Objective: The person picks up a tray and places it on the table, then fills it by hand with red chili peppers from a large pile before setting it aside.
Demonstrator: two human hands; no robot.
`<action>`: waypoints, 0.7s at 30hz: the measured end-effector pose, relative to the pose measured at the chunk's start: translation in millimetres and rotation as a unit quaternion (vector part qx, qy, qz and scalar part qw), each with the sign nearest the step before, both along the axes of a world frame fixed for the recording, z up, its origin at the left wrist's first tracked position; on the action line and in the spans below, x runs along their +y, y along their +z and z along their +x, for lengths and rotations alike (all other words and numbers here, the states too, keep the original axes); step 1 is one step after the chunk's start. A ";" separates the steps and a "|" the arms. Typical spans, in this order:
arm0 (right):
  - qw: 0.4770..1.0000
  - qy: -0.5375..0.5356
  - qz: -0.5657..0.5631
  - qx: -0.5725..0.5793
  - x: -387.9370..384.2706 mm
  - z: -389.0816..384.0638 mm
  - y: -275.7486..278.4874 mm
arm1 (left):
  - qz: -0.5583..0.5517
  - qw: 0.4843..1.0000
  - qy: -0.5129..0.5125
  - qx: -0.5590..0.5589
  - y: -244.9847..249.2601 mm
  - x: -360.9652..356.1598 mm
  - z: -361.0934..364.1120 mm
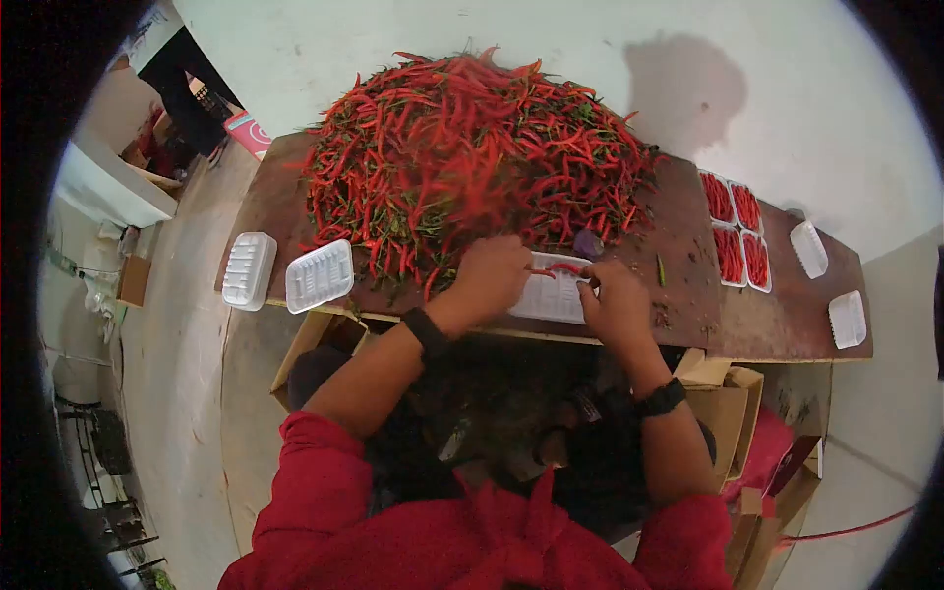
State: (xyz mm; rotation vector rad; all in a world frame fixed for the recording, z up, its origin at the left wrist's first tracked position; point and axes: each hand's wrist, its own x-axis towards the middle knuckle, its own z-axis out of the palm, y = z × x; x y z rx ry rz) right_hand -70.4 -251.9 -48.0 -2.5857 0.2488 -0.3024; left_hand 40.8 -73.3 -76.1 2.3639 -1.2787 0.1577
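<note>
A white ribbed plastic tray [544, 302] lies at the table's near edge in front of me. Over its far side, a red chili pepper [567, 266] stretches between my two hands. My left hand [495, 279], fingers closed, is at the left end of the pepper and overlaps the tray's left end. My right hand [619, 299] pinches the right end between thumb and fingers, above the tray's right end. A large heap of red chili peppers [393, 147] with green stems rises just beyond both hands, blurred in its middle.
White stacked trays [249, 269] and another white tray [320, 276] lie at the left. Several trays filled with red chilies [729, 255] stand at the right, near two white trays, one by the wall [809, 249] and one by the edge [847, 320]. Cardboard boxes [723, 423] stand below.
</note>
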 end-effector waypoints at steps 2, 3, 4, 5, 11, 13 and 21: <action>0.999 0.013 -0.039 0.009 -0.8 -0.2 1.8 | -0.012 1.000 0.011 -0.006 -2.9 -3.9 -0.1; 0.999 0.012 -0.038 0.010 -0.6 0.1 0.7 | -0.025 0.999 0.023 -0.014 -2.6 -5.8 -0.6; 0.998 0.018 -0.054 -0.007 0.6 0.5 -0.7 | -0.024 0.999 0.021 -0.012 -2.1 -6.3 -0.3; 0.997 0.024 -0.070 -0.024 1.5 0.6 -1.8 | -0.018 1.000 0.017 -0.009 -0.9 -6.4 0.4; 0.990 0.043 -0.118 0.058 6.2 4.4 -6.4 | -0.037 0.998 0.018 -0.046 -8.5 -9.8 4.2; 0.994 0.056 -0.095 0.027 6.8 4.5 -11.3 | -0.034 0.997 0.022 -0.059 -8.5 -9.7 4.7; 0.994 0.060 -0.080 0.034 12.5 6.8 -13.4 | -0.036 0.996 0.036 -0.067 -8.4 -10.7 5.9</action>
